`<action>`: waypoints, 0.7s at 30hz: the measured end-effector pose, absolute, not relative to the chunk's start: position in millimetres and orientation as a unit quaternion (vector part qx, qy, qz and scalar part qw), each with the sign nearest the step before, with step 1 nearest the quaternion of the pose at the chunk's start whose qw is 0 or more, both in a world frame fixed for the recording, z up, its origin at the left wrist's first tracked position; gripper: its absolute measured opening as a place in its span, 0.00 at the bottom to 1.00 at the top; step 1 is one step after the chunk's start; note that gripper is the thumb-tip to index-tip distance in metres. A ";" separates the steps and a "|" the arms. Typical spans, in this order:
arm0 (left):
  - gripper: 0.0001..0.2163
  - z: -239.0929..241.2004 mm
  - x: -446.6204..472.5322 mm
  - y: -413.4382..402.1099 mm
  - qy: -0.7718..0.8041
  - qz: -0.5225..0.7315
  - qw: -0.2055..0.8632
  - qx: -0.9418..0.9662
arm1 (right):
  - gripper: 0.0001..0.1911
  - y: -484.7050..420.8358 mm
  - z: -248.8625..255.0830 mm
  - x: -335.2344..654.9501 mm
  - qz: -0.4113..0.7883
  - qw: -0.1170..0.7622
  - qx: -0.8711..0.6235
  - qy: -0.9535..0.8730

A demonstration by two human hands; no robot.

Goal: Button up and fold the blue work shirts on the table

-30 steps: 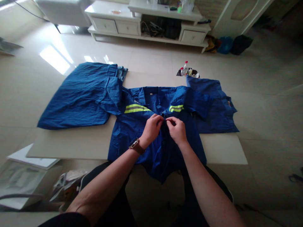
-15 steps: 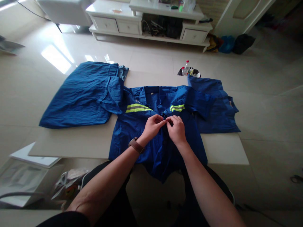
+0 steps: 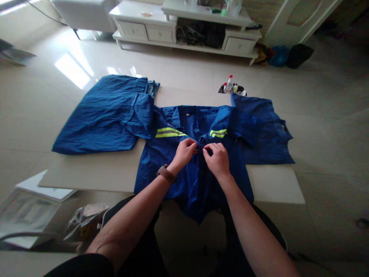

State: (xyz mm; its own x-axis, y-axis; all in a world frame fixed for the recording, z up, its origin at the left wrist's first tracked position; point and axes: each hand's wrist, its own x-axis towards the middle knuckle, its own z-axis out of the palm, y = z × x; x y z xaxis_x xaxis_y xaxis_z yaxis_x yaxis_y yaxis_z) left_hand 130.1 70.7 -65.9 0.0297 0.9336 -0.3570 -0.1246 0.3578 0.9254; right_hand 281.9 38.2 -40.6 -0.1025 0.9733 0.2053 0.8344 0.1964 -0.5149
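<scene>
A blue work jacket (image 3: 164, 157) with yellow-green and grey reflective stripes lies front up across the table, its collar at the far side and its hem hanging over the near edge. My left hand (image 3: 185, 152), with a brown-strapped watch on the wrist, pinches the jacket's front edge just below the chest stripes. Close by on the right, my right hand (image 3: 216, 157) pinches the other front edge between thumb and finger. A small gap separates the two hands. Whatever fastener lies at the fingertips is too small to make out.
Folded blue garments (image 3: 100, 115) lie on the table's left, with more blue cloth (image 3: 268, 142) on its right. The pale table (image 3: 276, 184) shows at both near corners. Bottles (image 3: 229, 84) stand beyond the far edge. A white cabinet (image 3: 161, 34) is farther back.
My hands, which touched at the fingertips, have moved slightly apart, the right one shifting to the right. Both still pinch the jacket's front. The whole view has shifted a little.
</scene>
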 end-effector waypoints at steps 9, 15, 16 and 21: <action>0.13 -54.5 122.5 70.0 0.531 0.376 0.566 0.506 | 0.04 32.3 -41.7 273.6 0.119 0.240 -0.675 -0.688; 0.14 -55.4 120.3 69.4 0.580 0.344 0.414 0.611 | 0.10 34.8 -44.8 276.6 0.151 0.274 -0.695 -0.648; 0.13 -55.5 121.3 68.3 0.571 0.341 0.404 0.627 | 0.11 34.9 -45.0 277.1 0.159 0.278 -0.695 -0.644; 0.10 -56.2 128.1 63.2 0.552 0.331 0.381 0.663 | 0.13 34.8 -45.2 277.8 0.180 0.288 -0.694 -0.635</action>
State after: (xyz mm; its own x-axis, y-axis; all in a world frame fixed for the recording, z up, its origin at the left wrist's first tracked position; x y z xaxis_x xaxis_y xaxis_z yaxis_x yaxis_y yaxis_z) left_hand 128.1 63.2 -56.2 0.1700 0.9853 0.0192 0.4806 -0.0999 0.8712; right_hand 277.8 34.8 -45.2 0.1293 0.9848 0.1163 0.7770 -0.0277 -0.6289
